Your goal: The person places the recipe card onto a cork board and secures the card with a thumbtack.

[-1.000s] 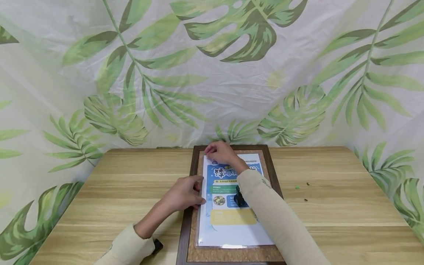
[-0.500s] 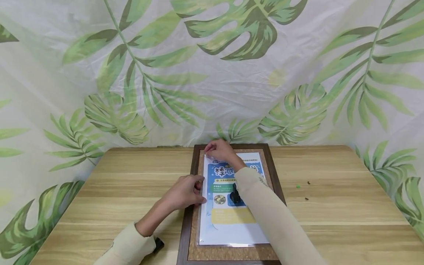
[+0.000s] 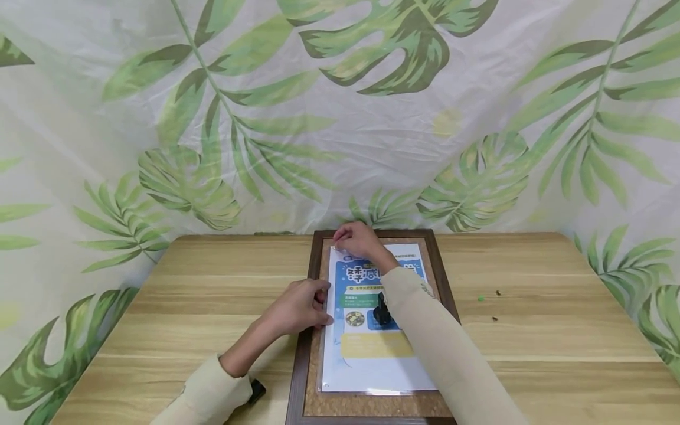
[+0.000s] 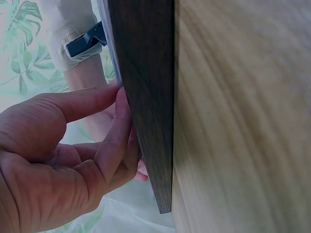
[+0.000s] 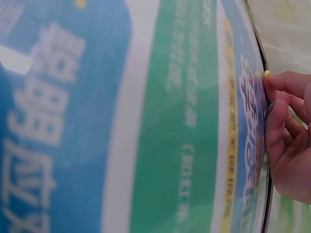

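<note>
Poster [image 3: 356, 345], rectangular, glossy, blue and white, is lying flat on a brown cork board with a dark wooden frame [image 3: 372, 406]. Its left edge is meeting the spread thumb and forefinger of the left hand [image 3: 298, 307], which are touching without visibly clasping it. At its upper-left corner, the right hand [image 3: 361, 241] is pinching a small yellow pin [image 5: 267, 74] between bent fingertips.
</note>
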Demonstrator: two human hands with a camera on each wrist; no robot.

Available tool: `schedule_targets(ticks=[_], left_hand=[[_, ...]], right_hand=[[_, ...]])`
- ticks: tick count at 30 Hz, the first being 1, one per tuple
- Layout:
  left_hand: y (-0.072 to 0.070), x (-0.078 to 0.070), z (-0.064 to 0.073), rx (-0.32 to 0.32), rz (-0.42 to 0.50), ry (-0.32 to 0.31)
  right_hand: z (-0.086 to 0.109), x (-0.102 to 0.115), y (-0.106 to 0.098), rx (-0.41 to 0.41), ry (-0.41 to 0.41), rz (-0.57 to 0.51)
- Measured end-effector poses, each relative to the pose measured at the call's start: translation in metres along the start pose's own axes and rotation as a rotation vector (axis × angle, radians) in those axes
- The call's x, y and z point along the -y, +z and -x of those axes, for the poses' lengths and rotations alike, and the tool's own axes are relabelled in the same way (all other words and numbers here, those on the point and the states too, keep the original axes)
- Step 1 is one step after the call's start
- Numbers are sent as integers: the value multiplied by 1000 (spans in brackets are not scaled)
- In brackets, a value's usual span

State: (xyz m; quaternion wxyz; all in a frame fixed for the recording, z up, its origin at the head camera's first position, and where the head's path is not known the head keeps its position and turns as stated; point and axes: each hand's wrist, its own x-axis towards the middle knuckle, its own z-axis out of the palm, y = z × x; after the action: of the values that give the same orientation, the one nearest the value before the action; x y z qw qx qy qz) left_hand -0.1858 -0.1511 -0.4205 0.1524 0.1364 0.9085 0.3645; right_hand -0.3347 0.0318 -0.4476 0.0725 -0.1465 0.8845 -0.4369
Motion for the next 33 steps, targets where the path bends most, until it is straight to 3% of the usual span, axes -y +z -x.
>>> schedule_targets(ticks=[17, 29, 33], left_hand=[[2, 1, -1, 7, -14, 9], [2, 0, -1, 2, -30, 14], [1, 0, 0, -2, -30, 15]], right_hand=[[3, 4, 2, 21, -5, 21], [-1, 2, 4, -34, 37, 66], [-1, 5, 6, -74, 44, 130]])
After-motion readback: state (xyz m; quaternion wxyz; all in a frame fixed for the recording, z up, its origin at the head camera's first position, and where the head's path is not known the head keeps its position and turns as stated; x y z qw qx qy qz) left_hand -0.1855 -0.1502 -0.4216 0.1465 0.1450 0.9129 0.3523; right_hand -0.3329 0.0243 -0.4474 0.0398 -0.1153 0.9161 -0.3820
